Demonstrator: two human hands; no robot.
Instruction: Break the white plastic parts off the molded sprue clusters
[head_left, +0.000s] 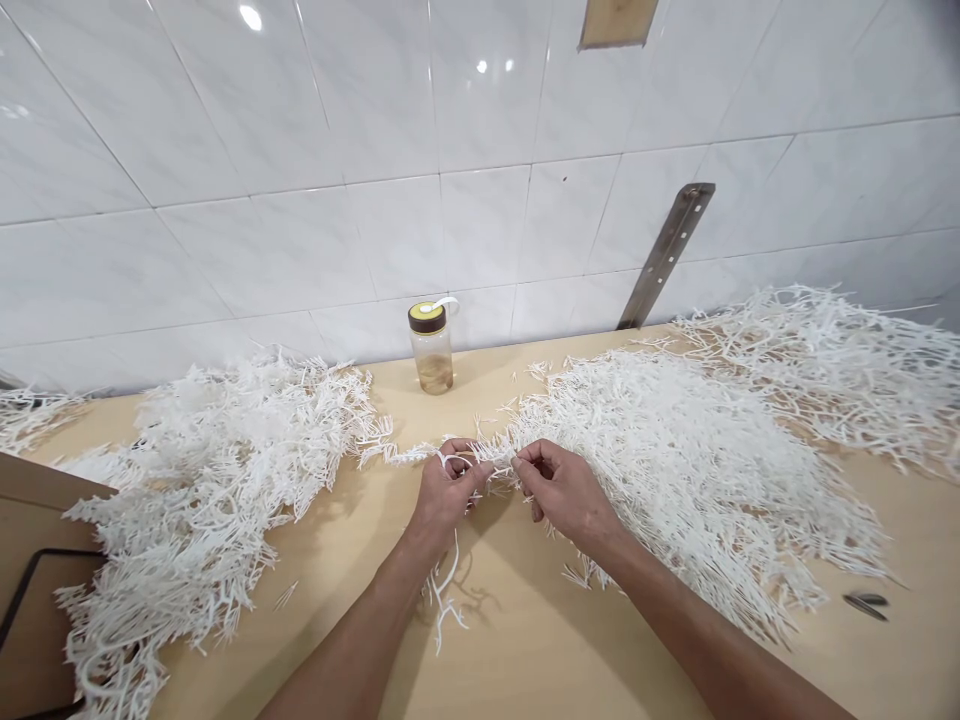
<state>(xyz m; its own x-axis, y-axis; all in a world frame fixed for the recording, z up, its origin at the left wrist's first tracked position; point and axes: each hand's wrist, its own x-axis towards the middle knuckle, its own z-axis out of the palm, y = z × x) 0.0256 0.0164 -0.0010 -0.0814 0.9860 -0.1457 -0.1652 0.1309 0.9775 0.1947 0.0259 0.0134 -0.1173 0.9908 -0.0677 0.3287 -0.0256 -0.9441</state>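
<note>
My left hand (442, 495) is closed around a thin white branching plastic sprig (450, 610), whose forked end hangs below the palm. More white sprigs stick out past its fingertips to both sides. My right hand (566, 495) is closed in a pinch at the tips of these white strands, just right of the left hand. The exact bit between its fingertips is small and partly hidden. Both hands are above the wooden table (517, 640), and a large heap of white sprigs (675, 450) lies right behind the right hand.
A second heap of white sprigs (217, 490) covers the left side, beside a brown box (45, 500). A clear bottle (433, 355) with a yellow-topped lid stands at the back. Looser sprigs (847, 365) lie far right. A small dark tool (866, 604) rests near a metal bracket's (667, 255) side.
</note>
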